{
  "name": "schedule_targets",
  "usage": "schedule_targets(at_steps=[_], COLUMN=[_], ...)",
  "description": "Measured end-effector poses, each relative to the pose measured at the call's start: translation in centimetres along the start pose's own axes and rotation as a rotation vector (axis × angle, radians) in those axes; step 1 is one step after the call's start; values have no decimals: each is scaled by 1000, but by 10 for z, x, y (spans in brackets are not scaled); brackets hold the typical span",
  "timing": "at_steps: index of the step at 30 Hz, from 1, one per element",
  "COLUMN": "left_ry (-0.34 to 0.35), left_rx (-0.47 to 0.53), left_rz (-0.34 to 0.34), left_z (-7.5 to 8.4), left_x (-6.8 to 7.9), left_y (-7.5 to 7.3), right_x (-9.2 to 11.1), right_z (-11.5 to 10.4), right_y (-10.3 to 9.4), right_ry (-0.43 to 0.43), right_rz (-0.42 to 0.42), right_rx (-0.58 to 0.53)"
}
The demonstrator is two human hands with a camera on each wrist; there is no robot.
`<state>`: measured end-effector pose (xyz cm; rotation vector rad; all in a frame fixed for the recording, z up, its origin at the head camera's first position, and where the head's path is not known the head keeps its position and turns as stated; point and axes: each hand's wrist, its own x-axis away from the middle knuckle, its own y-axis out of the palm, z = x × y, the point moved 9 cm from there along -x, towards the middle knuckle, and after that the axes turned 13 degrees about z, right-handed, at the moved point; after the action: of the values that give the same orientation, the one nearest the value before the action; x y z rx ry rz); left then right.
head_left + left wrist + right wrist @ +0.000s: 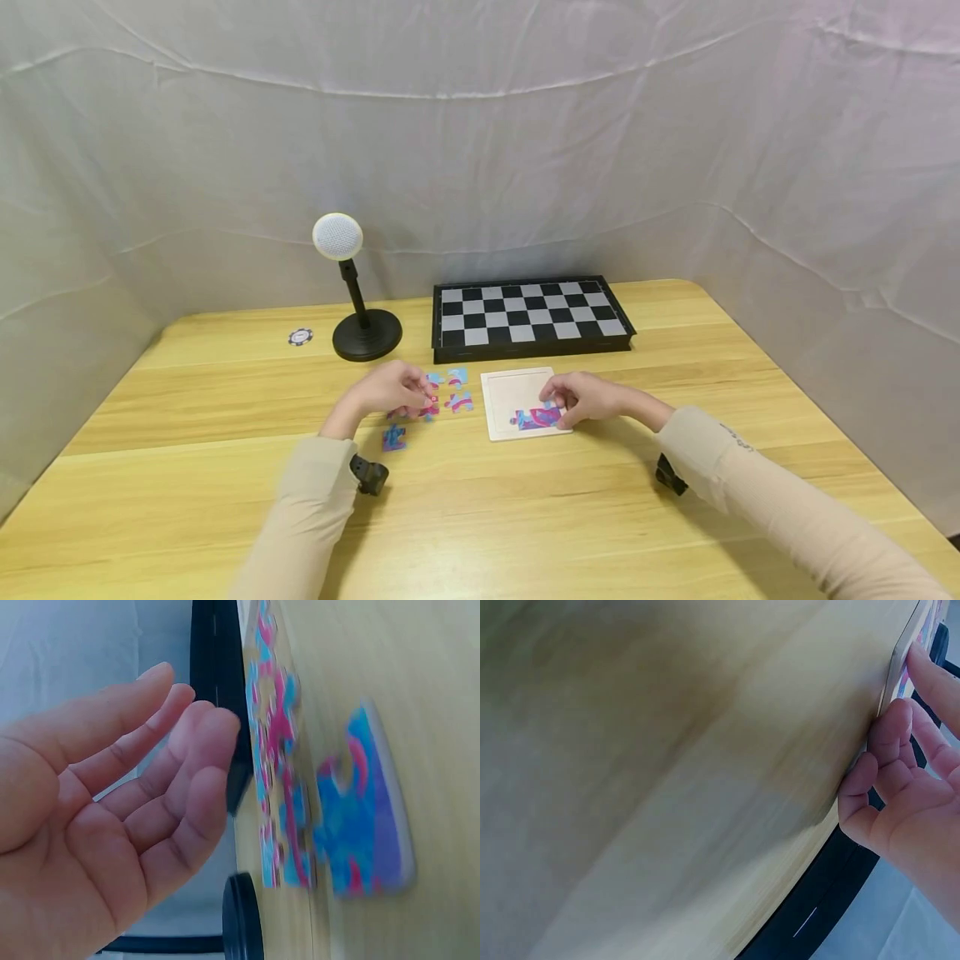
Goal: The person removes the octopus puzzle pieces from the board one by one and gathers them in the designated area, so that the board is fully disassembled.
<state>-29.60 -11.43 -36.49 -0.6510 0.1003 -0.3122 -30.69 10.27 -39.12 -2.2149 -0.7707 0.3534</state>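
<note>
My left hand (396,388) hovers over several loose jigsaw pieces (459,402), fingers loosely bent. In the left wrist view nothing shows between the thumb and fingers (214,742). A blue and purple piece (364,817) lies apart from the group, nearer me. At the right side of a pale puzzle tray (501,392) is my right hand (588,396). Its thumb and index finger straddle a pink and purple piece (553,415) at the tray's near right corner. Joined to that piece is another (527,419). In the right wrist view the fingertips (892,724) touch the tray's edge (894,675).
A black-framed checkered board (532,317) stands behind the tray. To its left rises a round white mesh head (337,237) on a black stand (367,335). A poker chip (301,337) lies farther left. Cloth (480,150) hangs behind the wooden table (465,517).
</note>
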Motion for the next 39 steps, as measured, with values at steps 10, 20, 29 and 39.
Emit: schedule_targets(at_steps=[10,20,29,39], left_ry=[12,21,1,-32], left_rx=[64,11,-71,-71], left_rz=[15,8,-39,-117], left_z=[22,39,46,52], left_x=[-17,-34,-45,-50], left_y=[24,49,72,93], right_x=[1,0,-1,-1], right_z=[3,2,4,3], right_y=[-1,-1,-1,-1], right_ry=[18,19,13,0], right_rz=[16,16,16,16], right_rx=[-21,-32,-34,-40])
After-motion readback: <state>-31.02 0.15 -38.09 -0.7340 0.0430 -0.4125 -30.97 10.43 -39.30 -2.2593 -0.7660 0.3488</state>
